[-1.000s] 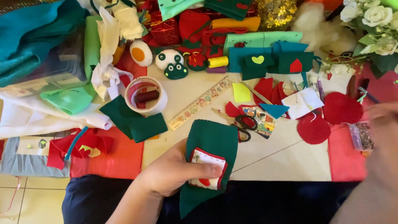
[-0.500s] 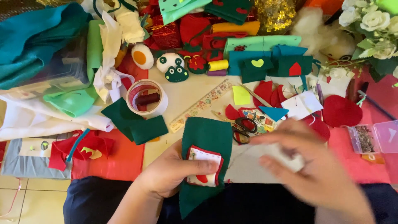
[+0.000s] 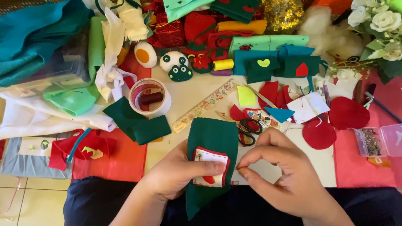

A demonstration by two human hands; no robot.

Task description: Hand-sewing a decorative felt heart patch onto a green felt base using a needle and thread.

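Pinching something (unseen) — right hand (image 3: 284,175).

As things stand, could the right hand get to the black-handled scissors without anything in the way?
Probably yes. The scissors lie in the open on the table just beyond the right hand, with nothing on top of them. The fingertips are pinched beside the white patch, though.

I counted two hands, left (image 3: 176,178) and right (image 3: 289,178), one pair of scissors (image 3: 248,130), one ruler (image 3: 205,105), two thread spools, yellow (image 3: 222,64) and purple (image 3: 222,72), and one tape roll (image 3: 150,97).
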